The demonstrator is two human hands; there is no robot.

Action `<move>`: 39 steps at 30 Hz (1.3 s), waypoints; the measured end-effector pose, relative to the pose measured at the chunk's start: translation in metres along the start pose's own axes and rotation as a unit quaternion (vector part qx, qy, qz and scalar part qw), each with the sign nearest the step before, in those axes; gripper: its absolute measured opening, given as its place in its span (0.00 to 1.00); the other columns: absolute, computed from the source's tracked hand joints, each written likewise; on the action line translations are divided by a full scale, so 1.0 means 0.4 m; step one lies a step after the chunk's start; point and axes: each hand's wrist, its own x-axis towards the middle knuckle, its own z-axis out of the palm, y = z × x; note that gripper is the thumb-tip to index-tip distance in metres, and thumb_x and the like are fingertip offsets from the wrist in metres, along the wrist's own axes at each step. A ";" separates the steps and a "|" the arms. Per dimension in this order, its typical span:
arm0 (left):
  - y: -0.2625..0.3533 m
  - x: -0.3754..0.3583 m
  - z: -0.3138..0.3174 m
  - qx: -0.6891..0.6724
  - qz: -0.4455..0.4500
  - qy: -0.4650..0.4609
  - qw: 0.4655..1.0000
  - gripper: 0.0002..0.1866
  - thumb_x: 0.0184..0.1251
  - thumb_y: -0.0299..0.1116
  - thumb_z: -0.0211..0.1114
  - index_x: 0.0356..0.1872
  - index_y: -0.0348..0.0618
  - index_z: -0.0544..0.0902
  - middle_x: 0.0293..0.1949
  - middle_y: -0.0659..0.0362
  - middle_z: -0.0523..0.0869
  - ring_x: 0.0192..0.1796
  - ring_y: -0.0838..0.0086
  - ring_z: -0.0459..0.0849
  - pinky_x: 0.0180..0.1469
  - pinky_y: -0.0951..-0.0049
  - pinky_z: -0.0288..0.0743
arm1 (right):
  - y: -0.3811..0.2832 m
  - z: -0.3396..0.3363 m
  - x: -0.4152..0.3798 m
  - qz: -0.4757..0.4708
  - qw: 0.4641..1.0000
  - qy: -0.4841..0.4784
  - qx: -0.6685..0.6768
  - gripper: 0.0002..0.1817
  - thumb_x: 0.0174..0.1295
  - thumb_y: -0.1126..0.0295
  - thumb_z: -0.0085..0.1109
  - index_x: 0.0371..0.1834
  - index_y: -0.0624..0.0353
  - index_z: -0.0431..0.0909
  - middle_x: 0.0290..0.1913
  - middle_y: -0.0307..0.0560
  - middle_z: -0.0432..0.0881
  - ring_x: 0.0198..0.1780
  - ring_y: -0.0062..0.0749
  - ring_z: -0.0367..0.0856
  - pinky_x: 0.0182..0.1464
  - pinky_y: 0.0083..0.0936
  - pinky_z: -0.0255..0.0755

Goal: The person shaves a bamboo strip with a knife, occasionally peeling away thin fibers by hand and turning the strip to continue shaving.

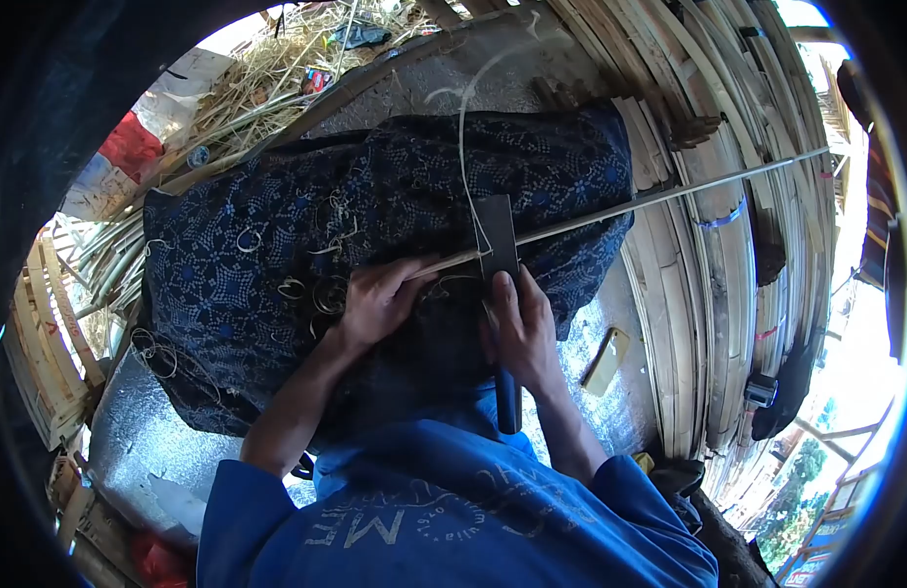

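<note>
My left hand (380,297) is closed round the near end of a long, thin bamboo strip (669,194), which runs out to the upper right. My right hand (525,328) grips a broad-bladed knife (498,230), thumb against the lower blade and the dark handle pointing back towards my body. The blade lies across the strip, touching it. From the blade a thin pale shaving (462,137) curls upward. A dark blue patterned cloth (218,284) covers my legs beneath both hands, with several loose curled shavings on it.
Long bundles of split bamboo (669,284) line the right side, under the strip's far part. A phone-like flat object (605,361) lies on the shiny floor sheet (169,431). Straw-like scraps (252,103) and a red plastic bag (130,147) are at upper left.
</note>
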 end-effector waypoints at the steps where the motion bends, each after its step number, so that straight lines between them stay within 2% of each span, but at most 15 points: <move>1: 0.001 0.002 0.000 -0.004 -0.005 0.000 1.000 0.12 0.58 0.23 0.71 0.43 0.38 0.83 0.40 0.54 0.89 0.36 0.65 0.90 0.34 0.70 0.84 | -0.007 -0.008 0.000 -0.001 1.000 0.003 0.000 0.18 0.76 0.57 0.42 0.43 0.63 0.71 0.21 0.51 0.76 0.16 0.33 0.76 0.21 0.29 0.68; 7: 0.006 0.000 -0.007 -0.014 -0.039 -0.012 0.999 0.12 0.60 0.24 0.70 0.45 0.40 0.84 0.40 0.54 0.89 0.35 0.66 0.90 0.34 0.71 0.84 | -0.027 -0.018 -0.008 0.107 0.970 -0.064 0.206 0.19 0.77 0.55 0.41 0.42 0.62 0.70 0.17 0.45 0.74 0.14 0.28 0.74 0.18 0.28 0.66; 9: 0.004 0.005 -0.004 -0.006 -0.032 -0.005 0.999 0.12 0.60 0.24 0.70 0.45 0.40 0.84 0.40 0.54 0.89 0.35 0.67 0.90 0.34 0.71 0.84 | -0.005 -0.022 -0.006 -0.032 0.997 0.054 -0.048 0.19 0.76 0.55 0.42 0.41 0.62 0.70 0.16 0.46 0.74 0.17 0.31 0.78 0.18 0.29 0.66; 14: 0.011 0.008 -0.003 -0.032 -0.038 0.001 0.999 0.11 0.60 0.25 0.70 0.44 0.39 0.84 0.40 0.53 0.89 0.35 0.66 0.90 0.34 0.71 0.84 | -0.010 -0.013 -0.013 -0.034 0.989 0.115 -0.085 0.14 0.73 0.63 0.46 0.41 0.65 0.71 0.23 0.61 0.79 0.24 0.59 0.81 0.24 0.42 0.70; 15: 0.011 0.005 -0.004 -0.033 -0.038 0.000 0.999 0.11 0.60 0.25 0.70 0.44 0.39 0.84 0.40 0.53 0.89 0.35 0.66 0.90 0.34 0.71 0.84 | 0.045 0.020 -0.007 -0.237 0.940 0.123 -0.211 0.14 0.74 0.62 0.46 0.41 0.66 0.71 0.25 0.63 0.79 0.25 0.61 0.80 0.23 0.42 0.68; 20: 0.015 0.009 -0.016 -0.025 -0.052 -0.015 0.998 0.10 0.60 0.25 0.70 0.43 0.39 0.84 0.40 0.54 0.89 0.34 0.66 0.90 0.33 0.71 0.83 | -0.025 -0.053 -0.013 0.009 0.992 0.051 0.117 0.17 0.76 0.55 0.41 0.43 0.58 0.70 0.16 0.36 0.71 0.12 0.20 0.69 0.14 0.19 0.64; 23: 0.018 0.011 -0.007 -0.041 -0.039 -0.004 0.998 0.10 0.60 0.25 0.70 0.43 0.38 0.84 0.38 0.54 0.89 0.34 0.65 0.90 0.33 0.71 0.83 | -0.024 -0.078 -0.003 0.001 0.985 0.157 0.073 0.17 0.76 0.55 0.41 0.42 0.58 0.70 0.16 0.38 0.71 0.12 0.24 0.70 0.14 0.20 0.65; 25: -0.003 -0.010 -0.004 -0.014 -0.024 -0.001 1.000 0.10 0.60 0.25 0.70 0.42 0.38 0.84 0.37 0.53 0.89 0.33 0.66 0.90 0.33 0.71 0.83 | 0.060 0.020 0.008 -0.291 0.928 0.147 -0.180 0.16 0.76 0.55 0.42 0.41 0.57 0.70 0.16 0.39 0.71 0.12 0.24 0.70 0.14 0.19 0.64; 27: -0.010 -0.005 -0.004 0.012 -0.011 -0.002 1.000 0.10 0.60 0.25 0.70 0.42 0.38 0.84 0.36 0.53 0.89 0.33 0.66 0.90 0.32 0.71 0.83 | 0.108 0.007 0.033 -0.332 0.901 0.179 -0.215 0.16 0.76 0.55 0.41 0.41 0.57 0.70 0.17 0.39 0.72 0.13 0.23 0.72 0.14 0.18 0.65; 29: 0.013 -0.001 -0.015 -0.038 -0.043 -0.006 0.998 0.09 0.60 0.24 0.70 0.42 0.38 0.84 0.35 0.53 0.89 0.33 0.66 0.90 0.33 0.70 0.83 | -0.016 -0.072 -0.019 0.007 0.986 0.060 0.157 0.17 0.77 0.55 0.40 0.40 0.58 0.71 0.18 0.40 0.74 0.14 0.23 0.73 0.15 0.19 0.66; 31: 0.022 0.005 -0.013 -0.042 -0.045 -0.008 0.998 0.10 0.60 0.24 0.70 0.42 0.38 0.84 0.35 0.53 0.89 0.33 0.66 0.90 0.33 0.70 0.83 | -0.051 -0.110 -0.018 0.011 0.982 0.173 0.073 0.18 0.76 0.56 0.40 0.43 0.60 0.72 0.20 0.43 0.76 0.17 0.27 0.75 0.19 0.24 0.69; 33: 0.015 0.007 -0.006 -0.042 -0.039 0.000 0.998 0.10 0.60 0.23 0.70 0.43 0.38 0.85 0.36 0.53 0.89 0.34 0.66 0.90 0.33 0.70 0.83 | 0.163 -0.062 0.040 -0.376 0.842 0.180 -0.342 0.17 0.76 0.57 0.44 0.48 0.62 0.73 0.23 0.50 0.76 0.27 0.35 0.81 0.31 0.33 0.75; 35: -0.019 -0.023 -0.001 0.032 -0.028 -0.037 0.998 0.10 0.59 0.24 0.70 0.43 0.38 0.85 0.36 0.53 0.89 0.35 0.66 0.90 0.34 0.70 0.84 | -0.010 0.043 -0.056 0.004 0.999 -0.041 -0.002 0.15 0.74 0.59 0.49 0.45 0.60 0.75 0.26 0.49 0.76 0.29 0.34 0.81 0.33 0.32 0.73; 37: -0.002 0.001 -0.010 0.006 -0.040 -0.026 0.999 0.10 0.59 0.24 0.71 0.43 0.38 0.85 0.37 0.53 0.89 0.35 0.66 0.90 0.34 0.70 0.84 | 0.057 0.011 -0.026 -0.147 0.988 0.041 -0.027 0.14 0.75 0.58 0.47 0.41 0.58 0.74 0.22 0.42 0.75 0.21 0.28 0.77 0.23 0.25 0.70; 39: 0.013 -0.011 -0.013 -0.024 -0.057 -0.020 0.998 0.10 0.59 0.24 0.71 0.43 0.38 0.85 0.37 0.53 0.89 0.35 0.66 0.90 0.35 0.71 0.84 | -0.020 -0.061 -0.019 0.001 0.972 0.117 0.205 0.14 0.76 0.57 0.43 0.40 0.56 0.70 0.14 0.33 0.68 0.11 0.19 0.67 0.12 0.18 0.60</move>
